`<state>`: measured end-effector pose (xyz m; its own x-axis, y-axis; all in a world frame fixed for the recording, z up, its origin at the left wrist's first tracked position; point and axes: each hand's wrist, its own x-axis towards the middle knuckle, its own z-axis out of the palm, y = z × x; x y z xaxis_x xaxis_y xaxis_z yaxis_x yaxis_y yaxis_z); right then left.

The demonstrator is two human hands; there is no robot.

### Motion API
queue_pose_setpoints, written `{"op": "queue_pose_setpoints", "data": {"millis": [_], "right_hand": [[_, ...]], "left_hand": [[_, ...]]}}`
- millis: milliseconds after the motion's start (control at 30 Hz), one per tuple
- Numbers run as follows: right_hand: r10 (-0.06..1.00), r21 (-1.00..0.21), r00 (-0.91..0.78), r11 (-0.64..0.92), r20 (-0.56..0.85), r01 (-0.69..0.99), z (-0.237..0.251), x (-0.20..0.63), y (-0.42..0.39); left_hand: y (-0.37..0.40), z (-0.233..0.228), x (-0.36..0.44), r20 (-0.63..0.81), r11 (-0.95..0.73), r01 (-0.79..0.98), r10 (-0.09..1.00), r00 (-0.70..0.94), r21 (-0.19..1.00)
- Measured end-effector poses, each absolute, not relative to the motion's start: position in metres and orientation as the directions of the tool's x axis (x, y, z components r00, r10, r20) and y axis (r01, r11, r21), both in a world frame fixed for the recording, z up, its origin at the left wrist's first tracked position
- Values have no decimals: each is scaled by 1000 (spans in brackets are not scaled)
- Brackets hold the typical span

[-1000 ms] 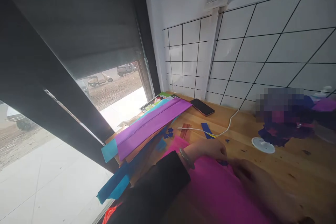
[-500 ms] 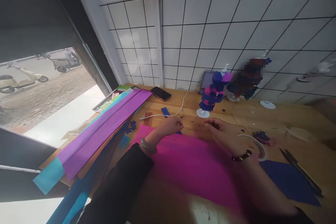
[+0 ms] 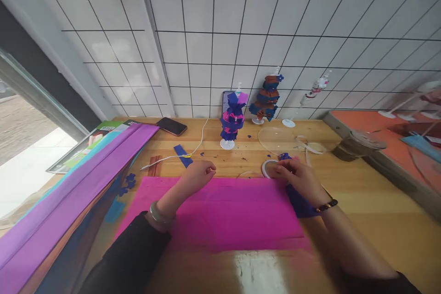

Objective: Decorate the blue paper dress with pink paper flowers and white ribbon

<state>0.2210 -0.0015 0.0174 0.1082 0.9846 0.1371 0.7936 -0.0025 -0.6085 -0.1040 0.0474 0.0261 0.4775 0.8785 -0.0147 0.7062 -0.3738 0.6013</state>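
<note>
Across the wooden table in front of me lies a sheet of bright pink crepe paper [image 3: 227,211]. My left hand [image 3: 198,175] hovers over its far left part, closed, thumb and fingertips drawn together; whatever they pinch is too small to make out. My right hand [image 3: 301,181] is over the sheet's far right corner, fingers curved with a slight gap to the thumb. Its fingertips overlap the right rim of a white tape roll [image 3: 264,171] lying flat; contact is unclear. A dark blue paper piece [image 3: 299,202] shows under the right hand, and a dark blue flower cutout [image 3: 285,156] lies behind.
Purple folded paper [image 3: 103,170] and other sheets lie left. Behind are a black phone [image 3: 172,126], a white cable [image 3: 202,138], a blue-pink paper dress on a stand [image 3: 232,119] and a brown-blue one [image 3: 266,101]. A cup [image 3: 360,145] lies on its side at right.
My view has swung to the right. My right hand has moved over beside the tape roll, farther from the left hand. The left hand stays closed above the pink paper.
</note>
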Motion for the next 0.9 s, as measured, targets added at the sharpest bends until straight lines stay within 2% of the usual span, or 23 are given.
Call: {"op": "queue_pose_setpoints", "data": {"millis": [167, 267, 333, 467, 667, 767, 900], "right_hand": [[983, -359, -54, 115, 176, 926, 15, 199, -7], [979, -140, -58, 86, 196, 986, 14, 182, -7], [978, -57, -35, 48, 206, 997, 13, 175, -7], [983, -20, 35, -32, 182, 999, 10, 171, -9], [984, -58, 47, -37, 174, 998, 8, 169, -12], [964, -61, 62, -48, 257, 997, 7, 168, -13], [955, -83, -14, 41, 297, 996, 4, 164, -13]], "left_hand": [[36, 19, -84, 27, -434, 692, 857, 515, 576], [32, 18, -76, 69, -476, 679, 843, 534, 559], [31, 18, -70, 82, -483, 676, 841, 534, 556], [29, 17, -55, 94, -480, 644, 838, 537, 596], [28, 13, -25, 124, -467, 645, 855, 503, 605], [33, 11, -16, 135, -481, 714, 863, 486, 509], [40, 6, -7, 88, -504, 796, 858, 506, 336]]}}
